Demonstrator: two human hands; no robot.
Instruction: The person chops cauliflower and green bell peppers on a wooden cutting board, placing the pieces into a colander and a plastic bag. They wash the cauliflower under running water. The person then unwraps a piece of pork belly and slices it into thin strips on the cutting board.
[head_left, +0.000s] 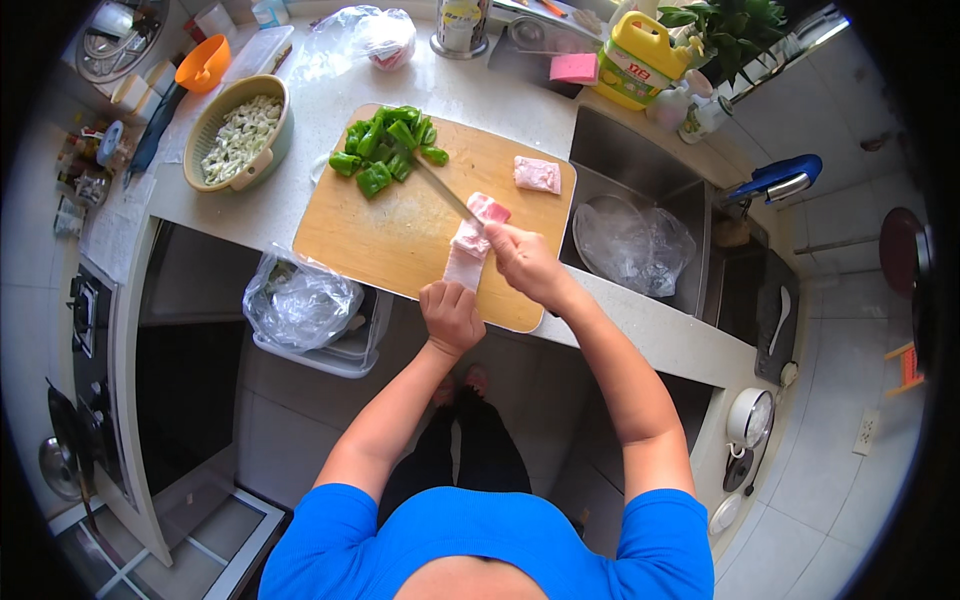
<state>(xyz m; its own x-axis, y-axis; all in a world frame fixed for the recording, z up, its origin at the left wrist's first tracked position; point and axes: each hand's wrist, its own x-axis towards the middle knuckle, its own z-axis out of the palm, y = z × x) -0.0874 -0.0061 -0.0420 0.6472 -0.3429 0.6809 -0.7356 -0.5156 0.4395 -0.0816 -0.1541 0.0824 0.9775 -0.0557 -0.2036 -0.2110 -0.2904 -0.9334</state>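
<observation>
A wooden cutting board [370,235] lies on the counter before me. My right hand [525,262] is closed round the handle of a knife [443,190], its blade pointing up and left across the board. Under and beside the blade's near end lies a strip of pale pink, fatty pork [463,265]. At the board's near edge, my left hand [453,315] has its fingers curled over the near end of that strip. A separate piece of pork [537,175] rests near the board's right corner. Cut green peppers [385,150] are heaped at the far left of the board.
To the right is a sink [625,150] with a clear plastic bag [655,245] in it. A colander [277,150] of pale chopped food stands left of the board. Below the counter edge hangs a bag-lined bin [340,365]. A yellow jug [638,65] stands behind the sink.
</observation>
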